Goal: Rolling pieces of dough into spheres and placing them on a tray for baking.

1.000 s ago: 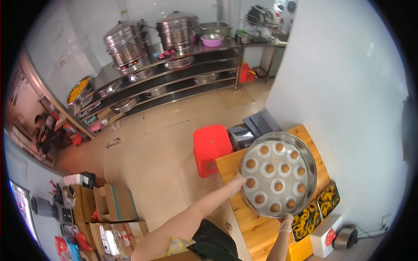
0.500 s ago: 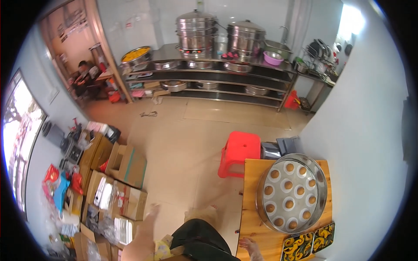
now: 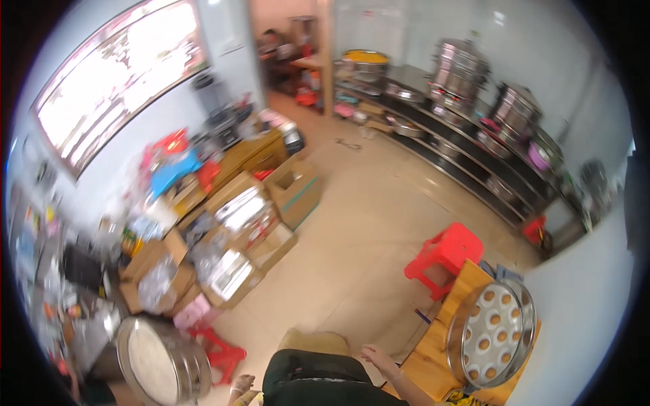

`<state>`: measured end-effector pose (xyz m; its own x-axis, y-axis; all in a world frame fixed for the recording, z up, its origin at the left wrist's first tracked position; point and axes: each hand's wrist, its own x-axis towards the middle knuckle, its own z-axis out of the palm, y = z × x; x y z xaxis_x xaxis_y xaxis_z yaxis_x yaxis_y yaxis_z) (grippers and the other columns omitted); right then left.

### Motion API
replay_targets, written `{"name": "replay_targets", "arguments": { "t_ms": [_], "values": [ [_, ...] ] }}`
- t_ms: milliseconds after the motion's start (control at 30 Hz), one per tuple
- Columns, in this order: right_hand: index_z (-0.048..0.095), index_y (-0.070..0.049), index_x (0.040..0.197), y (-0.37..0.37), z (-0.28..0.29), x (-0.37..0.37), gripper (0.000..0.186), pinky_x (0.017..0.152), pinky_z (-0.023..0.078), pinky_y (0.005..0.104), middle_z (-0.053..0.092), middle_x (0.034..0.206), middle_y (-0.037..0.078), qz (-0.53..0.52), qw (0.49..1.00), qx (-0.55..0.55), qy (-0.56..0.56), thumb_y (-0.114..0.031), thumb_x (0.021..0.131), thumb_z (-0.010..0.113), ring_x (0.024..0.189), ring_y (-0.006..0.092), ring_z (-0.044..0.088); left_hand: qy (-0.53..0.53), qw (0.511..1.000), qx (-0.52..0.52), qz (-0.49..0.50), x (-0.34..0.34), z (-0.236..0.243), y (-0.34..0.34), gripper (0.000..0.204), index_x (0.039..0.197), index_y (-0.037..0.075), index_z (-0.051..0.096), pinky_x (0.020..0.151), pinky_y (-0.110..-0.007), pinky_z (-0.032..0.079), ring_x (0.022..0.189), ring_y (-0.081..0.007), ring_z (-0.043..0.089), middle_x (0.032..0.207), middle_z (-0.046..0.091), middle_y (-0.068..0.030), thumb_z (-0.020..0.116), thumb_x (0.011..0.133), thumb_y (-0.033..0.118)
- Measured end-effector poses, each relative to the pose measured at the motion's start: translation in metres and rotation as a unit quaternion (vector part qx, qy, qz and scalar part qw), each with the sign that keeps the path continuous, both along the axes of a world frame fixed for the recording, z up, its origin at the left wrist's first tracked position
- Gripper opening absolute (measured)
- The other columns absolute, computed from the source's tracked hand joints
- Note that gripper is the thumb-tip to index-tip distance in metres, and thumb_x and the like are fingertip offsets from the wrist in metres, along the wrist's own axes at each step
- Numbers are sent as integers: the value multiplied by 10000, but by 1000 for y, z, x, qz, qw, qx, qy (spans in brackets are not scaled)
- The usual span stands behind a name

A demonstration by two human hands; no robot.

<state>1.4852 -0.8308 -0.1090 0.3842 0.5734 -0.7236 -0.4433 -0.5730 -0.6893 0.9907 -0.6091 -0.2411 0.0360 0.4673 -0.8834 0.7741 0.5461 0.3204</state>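
A round steel tray [image 3: 466, 348] of brown rounded pieces on white paper discs rests on the wooden table [image 3: 458, 288] at right. My right hand [image 3: 379, 359] is open and empty beside the table, left of the tray. My left hand [image 3: 242, 384], low in the picture, is loosely open, slightly blurred, with nothing visible in it. Left of that hand is a steel vessel [image 3: 198, 369] with pale, smooth contents, by a red stool [image 3: 229, 353].
Cardboard boxes [image 3: 293, 199] and bags line the left wall under a window [image 3: 118, 78]. A red stool [image 3: 452, 241] stands beyond the table. Steel shelving [image 3: 474, 162] with steamers runs along the back wall. A person [image 3: 274, 44] sits through the doorway.
My hands were on the tray, then let go and moved down and leftward from it. The view has turned left, bringing the steel vessel and more boxes into sight.
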Motion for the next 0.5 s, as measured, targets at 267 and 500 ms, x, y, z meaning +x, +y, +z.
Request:
{"name": "replay_targets", "arguments": {
  "t_ms": [267, 500],
  "values": [
    [612, 23, 1222, 90, -7, -65, 402, 782, 524, 297, 704, 1005, 101, 270, 956, 26, -115, -272, 950, 611, 908, 185, 672, 12, 961, 71, 268, -97, 0, -155, 653, 1404, 36, 514, 1098, -437, 394, 1314, -325, 510, 1393, 562, -184, 593, 899, 443],
    [616, 21, 1207, 164, -16, -246, 381, 789, 521, 293, 707, 1022, 118, 495, 864, -5, -95, -268, 959, 611, 910, 187, 665, 59, 878, 99, 464, -204, 12, -295, 612, 1335, -2, 578, 1093, -389, 400, 1284, -359, 538, 1341, 589, -228, 603, 864, 390]
  ]
}}
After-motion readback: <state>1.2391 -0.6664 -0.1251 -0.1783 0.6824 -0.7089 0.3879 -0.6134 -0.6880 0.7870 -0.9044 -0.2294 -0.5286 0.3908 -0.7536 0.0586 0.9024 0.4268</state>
